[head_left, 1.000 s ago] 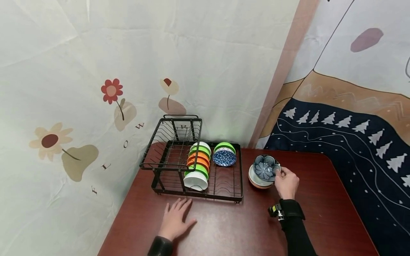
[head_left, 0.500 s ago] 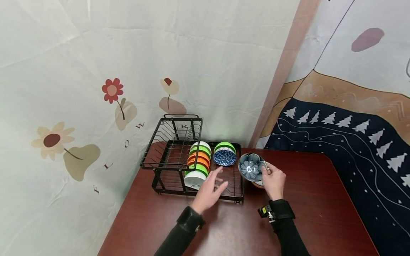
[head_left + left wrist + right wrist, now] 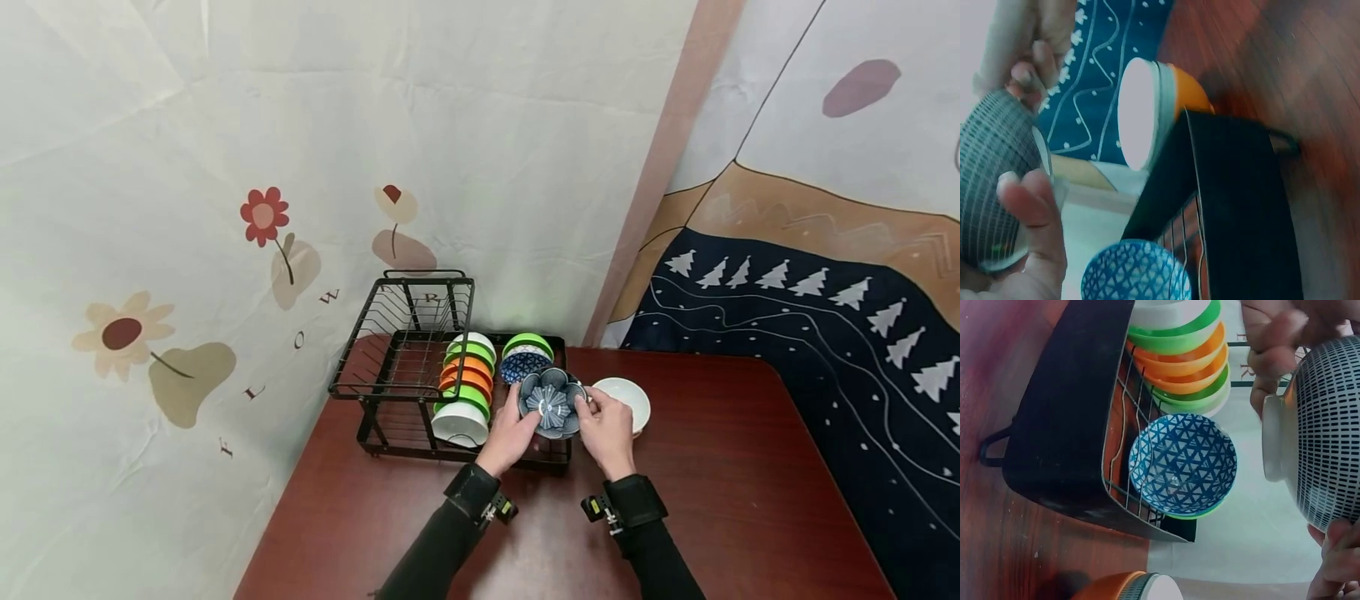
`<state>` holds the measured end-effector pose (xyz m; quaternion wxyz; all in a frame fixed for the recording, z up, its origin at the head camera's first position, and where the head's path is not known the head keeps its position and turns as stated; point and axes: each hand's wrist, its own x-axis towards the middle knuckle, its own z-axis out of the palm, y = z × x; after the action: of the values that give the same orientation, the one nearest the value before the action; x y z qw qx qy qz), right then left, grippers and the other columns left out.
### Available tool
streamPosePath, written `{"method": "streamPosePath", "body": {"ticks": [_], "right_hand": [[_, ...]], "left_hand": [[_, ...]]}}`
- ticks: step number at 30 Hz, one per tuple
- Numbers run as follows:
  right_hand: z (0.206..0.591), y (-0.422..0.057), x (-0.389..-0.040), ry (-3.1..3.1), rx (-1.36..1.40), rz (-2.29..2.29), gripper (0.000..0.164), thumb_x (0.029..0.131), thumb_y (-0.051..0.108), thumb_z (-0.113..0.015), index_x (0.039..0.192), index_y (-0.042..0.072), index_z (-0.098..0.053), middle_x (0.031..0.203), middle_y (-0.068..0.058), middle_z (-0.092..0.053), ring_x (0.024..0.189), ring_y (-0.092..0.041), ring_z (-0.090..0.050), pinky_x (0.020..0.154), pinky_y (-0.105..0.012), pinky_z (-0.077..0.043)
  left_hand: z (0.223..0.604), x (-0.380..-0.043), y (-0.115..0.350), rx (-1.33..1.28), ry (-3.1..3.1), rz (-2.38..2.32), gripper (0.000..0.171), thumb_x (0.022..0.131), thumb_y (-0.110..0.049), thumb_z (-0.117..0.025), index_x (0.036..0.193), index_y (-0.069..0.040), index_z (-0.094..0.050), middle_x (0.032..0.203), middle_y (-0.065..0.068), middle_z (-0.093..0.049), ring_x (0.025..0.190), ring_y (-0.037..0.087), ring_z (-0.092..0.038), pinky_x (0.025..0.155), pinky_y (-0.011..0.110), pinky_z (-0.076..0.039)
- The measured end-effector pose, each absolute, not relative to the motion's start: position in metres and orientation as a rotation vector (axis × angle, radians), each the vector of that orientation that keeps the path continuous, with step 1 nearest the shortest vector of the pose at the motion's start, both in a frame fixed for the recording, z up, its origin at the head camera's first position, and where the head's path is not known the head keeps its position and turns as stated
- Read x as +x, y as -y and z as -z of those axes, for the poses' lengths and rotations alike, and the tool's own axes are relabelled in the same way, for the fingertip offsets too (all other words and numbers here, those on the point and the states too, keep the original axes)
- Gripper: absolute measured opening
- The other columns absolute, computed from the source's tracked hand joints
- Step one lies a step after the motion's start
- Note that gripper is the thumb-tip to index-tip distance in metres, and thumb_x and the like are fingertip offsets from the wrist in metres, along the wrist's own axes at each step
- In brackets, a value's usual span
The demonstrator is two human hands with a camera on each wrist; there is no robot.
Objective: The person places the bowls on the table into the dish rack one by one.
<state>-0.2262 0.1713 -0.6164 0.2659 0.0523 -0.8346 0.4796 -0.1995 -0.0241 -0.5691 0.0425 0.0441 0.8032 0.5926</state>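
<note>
Over the right part of the dish rack (image 3: 1063,415), holding a grey flower bowl (image 3: 551,406) tilted, hollow side toward the head camera. Gripping its rim with curled fingers of both left hand (image 3: 510,442) and right hand (image 3: 609,432), thumbs over the near side. Close in front of the blue bowl (image 3: 1183,464) standing on edge in the rack, so liable to knock against it if pushed too far back. Could also slip from uneven release, given the smooth-looking glaze, or roll if set off-centre across the wires.
</note>
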Motion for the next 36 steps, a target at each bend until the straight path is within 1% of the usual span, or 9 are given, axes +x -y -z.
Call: {"method": "streamPosePath", "body": {"ticks": [3,5,11,14,17,23,28,32,36], "right_hand": [[0.601,-0.168,-0.219,2.294,0.118,-1.276,0.021,0.1,0.015,-0.075,0.11,-0.002,-0.082,0.06,-0.001,-0.054,0.054,-0.014,-0.047,0.059,-0.03,-0.038],[0.593,-0.167,-0.215,2.315,0.127,-1.274,0.021,0.101,0.015,-0.075,0.113,-0.001,-0.082,0.062,0.0,-0.055,0.056,-0.013,-0.047,0.061,-0.03,-0.038],[0.573,-0.184,-0.203,2.471,0.117,-1.263,0.044,0.106,0.024,-0.073,0.147,0.009,-0.07,0.096,-0.008,-0.076,0.084,-0.018,-0.066,0.074,-0.03,-0.052],[0.567,-0.21,-0.194,2.584,0.108,-1.183,0.069,0.103,0.028,-0.077,0.165,0.012,-0.05,0.13,-0.019,-0.071,0.121,-0.036,-0.063,0.096,-0.05,-0.056],[0.575,-0.243,-0.183,2.712,0.101,-1.079,0.093,0.1,0.039,-0.08,0.174,0.012,-0.032,0.158,-0.03,-0.052,0.148,-0.051,-0.043,0.112,-0.075,-0.042],[0.609,-0.298,-0.161,3.009,0.014,-0.915,0.124,0.091,0.066,-0.081,0.178,0.009,-0.013,0.18,-0.033,-0.02,0.168,-0.057,-0.01,0.127,-0.088,-0.007],[0.637,-0.325,-0.148,3.234,-0.096,-0.928,0.135,0.088,0.074,-0.079,0.176,0.002,-0.006,0.181,-0.035,0.0,0.167,-0.062,0.007,0.121,-0.091,0.012],[0.654,-0.335,-0.141,3.358,-0.176,-0.972,0.14,0.086,0.075,-0.08,0.175,0.0,-0.002,0.18,-0.035,0.009,0.164,-0.063,0.015,0.118,-0.09,0.02],[0.665,-0.337,-0.137,3.402,-0.198,-0.982,0.143,0.083,0.075,-0.083,0.174,-0.003,-0.006,0.179,-0.036,0.008,0.164,-0.064,0.014,0.118,-0.092,0.019]], "left_hand": [[0.57,-0.2,0.021,0.123,-2.338,-1.93,0.063,0.104,-0.011,-0.054,0.166,-0.012,-0.041,0.135,0.03,-0.071,0.058,0.036,-0.07,0.067,0.062,-0.065],[0.571,-0.2,0.02,0.117,-2.294,-1.974,0.063,0.104,-0.007,-0.053,0.165,-0.01,-0.04,0.135,0.031,-0.07,0.055,0.023,-0.065,0.064,0.06,-0.065],[0.57,-0.203,0.022,0.129,-2.302,-2.02,0.06,0.102,0.002,-0.051,0.16,-0.008,-0.045,0.146,0.032,-0.06,0.069,0.02,-0.067,0.059,0.05,-0.067],[0.596,-0.218,0.028,0.216,-2.38,-2.013,0.06,0.101,0.001,-0.052,0.159,-0.011,-0.046,0.149,0.029,-0.059,0.078,0.024,-0.07,0.054,0.041,-0.065],[0.631,-0.238,0.037,0.244,-2.413,-2.018,0.061,0.101,-0.003,-0.055,0.159,-0.019,-0.048,0.153,0.023,-0.058,0.094,0.028,-0.073,0.053,0.041,-0.065],[0.644,-0.251,0.047,0.227,-2.556,-1.907,0.062,0.101,-0.004,-0.059,0.16,-0.019,-0.049,0.161,0.017,-0.056,0.138,0.03,-0.06,0.097,0.038,-0.064],[0.641,-0.256,0.053,0.271,-2.677,-1.801,0.062,0.099,-0.005,-0.06,0.158,-0.018,-0.049,0.163,0.015,-0.055,0.148,0.031,-0.054,0.121,0.053,-0.048],[0.647,-0.265,0.057,0.308,-2.823,-1.691,0.068,0.095,-0.003,-0.061,0.158,-0.026,-0.05,0.154,0.013,-0.059,0.13,0.031,-0.064,0.103,0.049,-0.057],[0.628,-0.267,0.057,0.429,-3.029,-1.491,0.08,0.09,0.007,-0.059,0.162,-0.027,-0.05,0.137,0.014,-0.059,0.082,0.022,-0.062,0.067,0.033,-0.05]]}}
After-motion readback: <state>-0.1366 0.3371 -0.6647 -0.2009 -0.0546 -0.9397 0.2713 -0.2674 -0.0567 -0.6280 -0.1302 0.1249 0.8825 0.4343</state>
